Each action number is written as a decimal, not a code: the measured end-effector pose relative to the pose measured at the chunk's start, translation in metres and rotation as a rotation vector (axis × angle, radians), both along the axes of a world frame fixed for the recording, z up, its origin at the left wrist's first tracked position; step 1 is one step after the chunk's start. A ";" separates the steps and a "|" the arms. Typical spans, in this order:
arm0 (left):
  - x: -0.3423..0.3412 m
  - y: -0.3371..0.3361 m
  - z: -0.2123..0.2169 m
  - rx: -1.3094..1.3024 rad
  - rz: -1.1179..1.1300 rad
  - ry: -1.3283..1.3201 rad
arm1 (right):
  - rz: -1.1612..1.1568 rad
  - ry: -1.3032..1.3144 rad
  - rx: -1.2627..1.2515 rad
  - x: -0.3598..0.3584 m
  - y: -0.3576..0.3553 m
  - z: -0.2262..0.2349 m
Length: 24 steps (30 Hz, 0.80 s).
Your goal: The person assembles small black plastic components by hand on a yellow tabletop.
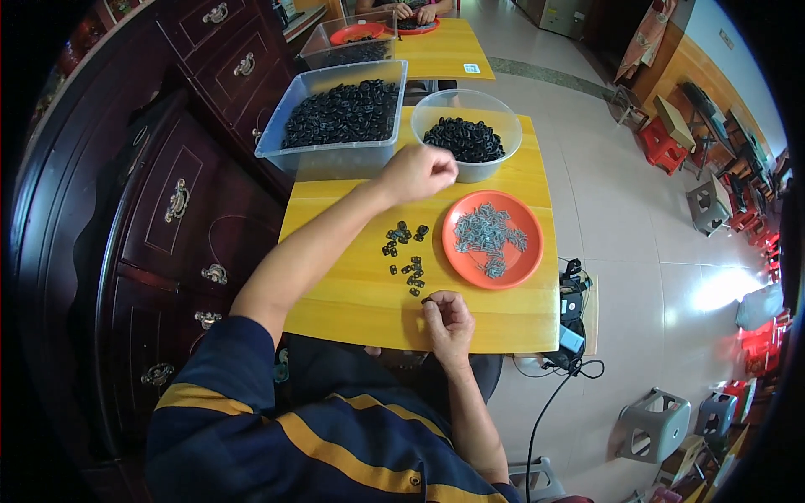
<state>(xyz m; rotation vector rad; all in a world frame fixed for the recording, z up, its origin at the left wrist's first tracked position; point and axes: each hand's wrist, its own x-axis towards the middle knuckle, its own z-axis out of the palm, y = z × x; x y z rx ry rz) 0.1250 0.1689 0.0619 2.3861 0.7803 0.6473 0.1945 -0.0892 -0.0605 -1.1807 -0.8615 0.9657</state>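
My left hand (417, 172) is stretched out over the yellow table (344, 293), fingers bunched at the rim of a clear round bowl (495, 113) of small black parts; whether it holds one I cannot tell. My right hand (449, 321) rests near the table's front edge, fingertips pinched on a small dark part. Several loose black parts (406, 251) lie scattered between my hands. Right of them, an orange plate (524, 260) holds a pile of small grey metal clips.
A clear rectangular tub (335, 155) full of black parts stands at the back left. A dark wooden cabinet (180, 201) runs along the left. Another person's hands work at a far table (444, 50). Plastic stools and cables sit on the tiled floor at right.
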 end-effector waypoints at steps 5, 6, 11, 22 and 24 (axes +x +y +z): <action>-0.064 -0.045 -0.046 0.037 0.080 0.192 | -0.009 0.012 0.033 -0.003 0.002 0.000; -0.069 -0.049 -0.055 0.053 0.085 0.247 | -0.002 0.013 0.023 -0.003 0.002 0.000; -0.072 -0.061 -0.079 0.078 0.105 0.208 | -0.008 0.073 0.032 -0.004 0.002 -0.003; -0.046 -0.068 -0.066 0.066 0.062 0.143 | -0.016 0.045 0.056 -0.006 0.002 -0.002; -0.027 -0.072 -0.059 0.080 0.002 0.125 | -0.025 0.052 0.054 -0.005 0.002 0.000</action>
